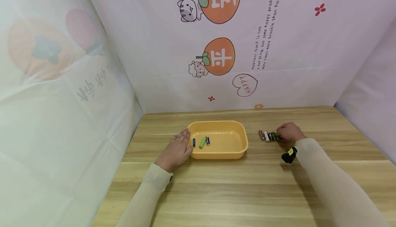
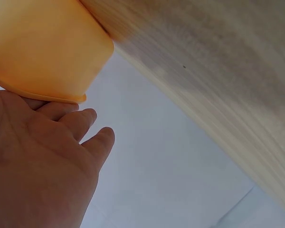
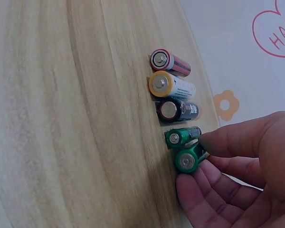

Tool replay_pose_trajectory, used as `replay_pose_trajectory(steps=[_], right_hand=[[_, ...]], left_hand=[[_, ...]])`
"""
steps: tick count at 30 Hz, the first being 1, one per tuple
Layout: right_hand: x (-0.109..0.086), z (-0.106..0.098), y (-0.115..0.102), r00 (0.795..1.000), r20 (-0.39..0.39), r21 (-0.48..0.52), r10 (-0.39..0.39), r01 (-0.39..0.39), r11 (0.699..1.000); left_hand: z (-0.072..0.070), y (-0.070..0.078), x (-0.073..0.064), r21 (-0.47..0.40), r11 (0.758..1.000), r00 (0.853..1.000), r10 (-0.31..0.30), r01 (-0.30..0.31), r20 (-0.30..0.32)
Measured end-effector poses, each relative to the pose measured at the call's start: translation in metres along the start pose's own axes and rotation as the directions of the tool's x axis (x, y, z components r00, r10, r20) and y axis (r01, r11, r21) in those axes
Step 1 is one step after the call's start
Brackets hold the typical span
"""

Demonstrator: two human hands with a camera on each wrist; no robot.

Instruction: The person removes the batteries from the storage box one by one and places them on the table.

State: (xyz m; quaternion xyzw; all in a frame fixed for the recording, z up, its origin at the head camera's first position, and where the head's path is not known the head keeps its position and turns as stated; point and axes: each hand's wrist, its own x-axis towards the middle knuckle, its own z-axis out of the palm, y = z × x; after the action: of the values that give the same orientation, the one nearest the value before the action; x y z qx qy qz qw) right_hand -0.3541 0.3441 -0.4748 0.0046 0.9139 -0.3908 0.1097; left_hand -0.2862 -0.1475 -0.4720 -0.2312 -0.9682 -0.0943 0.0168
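My left hand (image 1: 174, 151), fingers nearly straight, touches the left side of the yellow tray (image 1: 219, 156) holding three batteries (image 1: 202, 142); rightward, four batteries (image 1: 266, 136) lie in a row, then the end green battery (image 3: 186, 161), pinched between the fingertips of my right hand (image 1: 289, 132).

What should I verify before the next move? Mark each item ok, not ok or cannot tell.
1. Left hand at tray: ok, against its left rim.
2. Right hand on large green battery: ok, fingers around it.
3. That battery lifted off table: cannot tell.
4. Clear gap to small green battery: not ok, they look nearly touching.
5. Red, white and black batteries lying down: ok, side by side.
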Motion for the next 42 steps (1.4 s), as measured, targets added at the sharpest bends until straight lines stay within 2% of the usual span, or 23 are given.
replay_pose_trajectory(steps=[14, 22, 26, 42], right_hand=[[-0.0021, 0.0024, 0.0015, 1.000, -0.014, -0.050, 0.012, -0.013, 0.999], [0.0016, 0.0033, 0.0056, 0.999, -0.017, -0.018, 0.031, -0.031, 0.999], [0.0012, 0.0031, 0.0051, 0.999, -0.013, -0.001, 0.036, -0.036, 0.999], [0.0013, -0.0009, 0.0055, 1.000, -0.002, -0.002, 0.030, -0.030, 1.000]], left_hand=[[0.0037, 0.0002, -0.0018, -0.005, 1.000, 1.000, -0.009, 0.009, 0.018], [0.0047, 0.0003, -0.0020, 0.003, 1.000, 1.000, -0.006, 0.006, 0.012], [0.0048, 0.0004, -0.0021, -0.002, 1.000, 1.000, 0.006, -0.006, -0.013], [0.0011, 0.0014, -0.0012, -0.006, 1.000, 1.000, 0.004, -0.004, -0.021]])
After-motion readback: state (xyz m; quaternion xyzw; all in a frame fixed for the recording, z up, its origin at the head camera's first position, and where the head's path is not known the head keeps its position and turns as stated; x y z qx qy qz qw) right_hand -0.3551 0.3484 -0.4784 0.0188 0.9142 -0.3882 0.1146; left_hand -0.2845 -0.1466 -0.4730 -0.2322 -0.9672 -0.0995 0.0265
